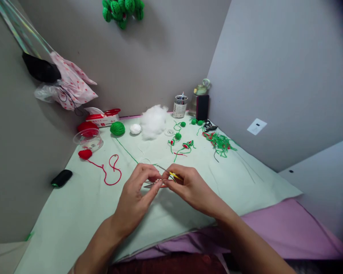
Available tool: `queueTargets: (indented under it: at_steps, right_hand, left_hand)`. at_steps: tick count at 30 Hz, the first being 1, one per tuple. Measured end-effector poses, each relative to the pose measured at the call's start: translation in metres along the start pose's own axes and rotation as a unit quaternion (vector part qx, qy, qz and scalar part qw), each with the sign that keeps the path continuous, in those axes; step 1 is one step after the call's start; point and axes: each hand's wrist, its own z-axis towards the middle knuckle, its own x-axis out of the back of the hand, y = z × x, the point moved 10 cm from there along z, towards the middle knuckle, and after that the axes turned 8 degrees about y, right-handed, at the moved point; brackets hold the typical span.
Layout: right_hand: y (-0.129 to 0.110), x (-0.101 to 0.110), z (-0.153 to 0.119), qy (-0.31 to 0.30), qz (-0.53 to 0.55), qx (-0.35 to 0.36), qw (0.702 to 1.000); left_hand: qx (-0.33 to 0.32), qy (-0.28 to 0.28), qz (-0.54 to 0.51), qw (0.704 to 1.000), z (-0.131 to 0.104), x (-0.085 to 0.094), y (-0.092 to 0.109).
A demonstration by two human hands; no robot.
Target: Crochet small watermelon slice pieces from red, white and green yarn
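Near the middle of the table my two hands meet at the fingertips. My left hand [140, 186] pinches a small crocheted piece [158, 181] with white and red in it. Between the fingers of my right hand [185, 182] is a crochet hook [173, 174] with a yellow grip, its metal end pointing up and left. Scissors [149, 186] show their blades just beneath the fingertips. A green strand runs from the green yarn ball [117, 128] toward my left hand.
White stuffing [154, 121] lies at the back, beside a white yarn ball [135, 129]. A red ball [85, 154] trails yarn at the left. Tangled green and red yarn [220, 144] lies at the right. A tin [180, 106] stands by the wall.
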Motion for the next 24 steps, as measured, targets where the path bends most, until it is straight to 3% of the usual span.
queueTargets:
  at_steps: [3,7,11,14,17,20,24]
  right_hand:
    - [-0.011,0.000,0.000,-0.003,-0.080,0.054,0.995]
    - [-0.012,-0.006,-0.001,-0.017,-0.116,0.062,0.991]
    - [0.000,-0.010,0.000,-0.036,-0.075,0.016,0.996]
    - [0.013,-0.008,0.003,-0.042,0.039,-0.042,0.997]
    - [0.018,0.009,0.007,0.003,0.171,-0.057,0.984]
    - [0.024,0.031,0.005,0.086,0.208,-0.051,0.973]
    - [0.030,0.030,-0.004,0.127,0.280,-0.074,0.948]
  left_hand:
    - [-0.056,-0.016,0.055,0.997,-0.001,-0.002,0.008]
    - [-0.062,-0.031,0.070,0.995,-0.001,-0.001,0.004]
    - [-0.026,-0.053,0.055,0.997,-0.003,-0.001,-0.005]
    - [0.016,-0.061,0.038,0.997,-0.005,-0.002,-0.010]
    - [0.077,-0.017,0.010,0.997,-0.006,0.004,-0.015]
    - [0.143,0.055,-0.051,0.987,-0.010,0.011,-0.022]
    - [0.207,0.088,-0.117,0.967,-0.018,0.004,-0.032]
